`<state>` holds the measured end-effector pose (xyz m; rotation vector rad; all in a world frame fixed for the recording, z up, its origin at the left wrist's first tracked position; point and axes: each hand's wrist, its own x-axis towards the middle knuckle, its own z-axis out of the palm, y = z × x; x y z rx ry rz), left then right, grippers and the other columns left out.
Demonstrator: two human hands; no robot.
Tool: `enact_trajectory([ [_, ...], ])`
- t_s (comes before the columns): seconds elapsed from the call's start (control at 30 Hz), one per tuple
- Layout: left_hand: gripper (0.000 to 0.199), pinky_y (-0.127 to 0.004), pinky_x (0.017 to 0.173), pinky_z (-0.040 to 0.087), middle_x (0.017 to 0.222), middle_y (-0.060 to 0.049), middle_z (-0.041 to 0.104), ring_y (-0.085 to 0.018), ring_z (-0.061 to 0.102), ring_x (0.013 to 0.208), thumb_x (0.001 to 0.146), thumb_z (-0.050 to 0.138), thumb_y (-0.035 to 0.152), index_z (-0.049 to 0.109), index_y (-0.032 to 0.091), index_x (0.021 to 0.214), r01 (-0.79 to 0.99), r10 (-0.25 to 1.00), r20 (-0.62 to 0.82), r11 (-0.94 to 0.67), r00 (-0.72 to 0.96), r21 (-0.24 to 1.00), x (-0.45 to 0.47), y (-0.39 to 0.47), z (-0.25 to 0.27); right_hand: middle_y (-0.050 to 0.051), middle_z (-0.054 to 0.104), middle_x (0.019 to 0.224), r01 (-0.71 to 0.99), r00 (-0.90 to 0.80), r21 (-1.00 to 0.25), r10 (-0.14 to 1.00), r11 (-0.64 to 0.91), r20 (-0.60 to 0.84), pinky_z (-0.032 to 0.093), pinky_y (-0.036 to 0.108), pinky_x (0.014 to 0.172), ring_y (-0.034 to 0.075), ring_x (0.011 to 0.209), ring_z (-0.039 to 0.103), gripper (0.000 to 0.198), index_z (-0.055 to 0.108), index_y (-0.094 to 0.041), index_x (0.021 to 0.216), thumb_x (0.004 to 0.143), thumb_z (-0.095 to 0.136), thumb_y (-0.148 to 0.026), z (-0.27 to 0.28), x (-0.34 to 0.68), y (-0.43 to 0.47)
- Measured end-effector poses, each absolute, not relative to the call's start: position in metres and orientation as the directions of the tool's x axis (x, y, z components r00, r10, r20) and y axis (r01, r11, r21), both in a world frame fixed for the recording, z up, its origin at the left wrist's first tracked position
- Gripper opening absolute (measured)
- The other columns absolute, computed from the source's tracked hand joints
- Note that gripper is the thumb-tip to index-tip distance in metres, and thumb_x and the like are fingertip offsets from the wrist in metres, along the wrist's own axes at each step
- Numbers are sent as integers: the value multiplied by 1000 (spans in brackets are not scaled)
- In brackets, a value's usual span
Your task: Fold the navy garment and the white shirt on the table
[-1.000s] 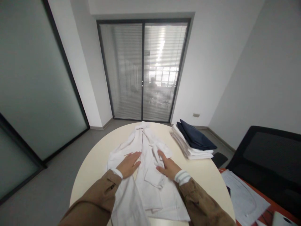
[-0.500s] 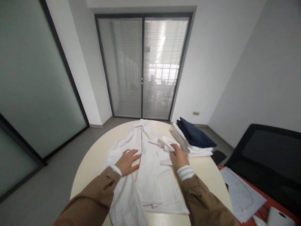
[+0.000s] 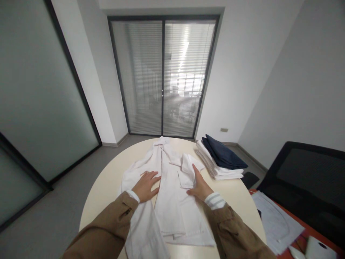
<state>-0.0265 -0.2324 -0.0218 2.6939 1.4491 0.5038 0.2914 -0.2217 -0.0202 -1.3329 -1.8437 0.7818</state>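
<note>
A white long-sleeved shirt (image 3: pixel 172 201) lies spread over the round table, its collar at the far edge and its hem toward me. My left hand (image 3: pixel 147 185) rests on the shirt's left front, fingers spread and pressing nothing between them. On the right side, a sleeve is bent back over the shirt's body, its cuff (image 3: pixel 188 178) lying on top. Beside that cuff is my right hand (image 3: pixel 199 185), thumb and fingers apart, its edge against the cloth. The other sleeve (image 3: pixel 147 230) hangs down toward the table's near edge.
A stack of folded white clothes (image 3: pixel 212 165) with a navy garment (image 3: pixel 225 153) on top stands at the table's (image 3: pixel 107 190) right rim. Farther right are a black mesh chair (image 3: pixel 309 180) and a red surface holding a pale packet (image 3: pixel 277 219).
My right hand has let go of the cuff and opened. The folded-back sleeve end has settled flatter and slightly left. My left hand has stayed put.
</note>
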Motion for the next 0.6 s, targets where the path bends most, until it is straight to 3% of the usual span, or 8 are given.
enact_trajectory([
  [0.1, 40, -53, 114, 28, 143, -11, 49, -29, 43, 133, 93, 51, 34, 58, 23, 130, 807, 825, 270, -553, 497, 206, -25, -232, -20, 18, 34, 152, 405, -212, -864, 950, 300, 230, 33, 46, 112, 29, 136, 40, 118, 11, -17, 155, 55, 73, -16, -18, 295, -220],
  [0.17, 35, -52, 113, 29, 141, -10, 52, -27, 45, 132, 94, 49, 33, 60, 23, 126, 812, 828, 278, -547, 488, 205, -24, -233, -18, 18, 47, 141, 297, -194, -911, 952, 287, 237, 47, 44, 98, 27, 115, 58, 110, 14, -18, 155, 60, 68, -18, -12, 301, -216],
  [0.23, 31, -50, 113, 29, 138, -10, 54, -26, 47, 129, 95, 47, 33, 62, 22, 121, 819, 830, 287, -540, 479, 194, -24, -234, -15, 17, 55, 131, 268, -123, -923, 960, 276, 252, 54, 39, 81, 22, 89, 66, 102, 19, -18, 154, 62, 64, -19, -4, 312, -213],
  [0.3, 27, -49, 113, 29, 135, -10, 55, -25, 49, 126, 95, 46, 34, 63, 21, 112, 833, 836, 294, -524, 463, 179, -27, -235, -11, 15, 57, 127, 328, -43, -897, 953, 296, 298, 54, 34, 71, 18, 77, 64, 94, 29, -19, 151, 62, 60, -18, 3, 326, -209],
  [0.4, 25, -47, 112, 29, 125, -11, 59, -25, 56, 115, 94, 48, 39, 61, 19, 101, 857, 850, 287, -494, 441, 147, -38, -236, -4, 11, 59, 125, 465, -11, -825, 934, 321, 357, 53, 31, 66, 17, 76, 62, 81, 44, -21, 142, 62, 53, -15, 9, 346, -206],
  [0.6, 30, -42, 103, 36, 94, -6, 61, -22, 59, 88, 89, 53, 49, 56, 20, 83, 903, 891, 204, -425, 405, 63, -86, -229, 13, 10, 66, 114, 795, -104, -511, 904, 326, 416, 50, 37, 81, 24, 90, 63, 65, 57, -22, 131, 68, 51, -7, 10, 372, -207],
])
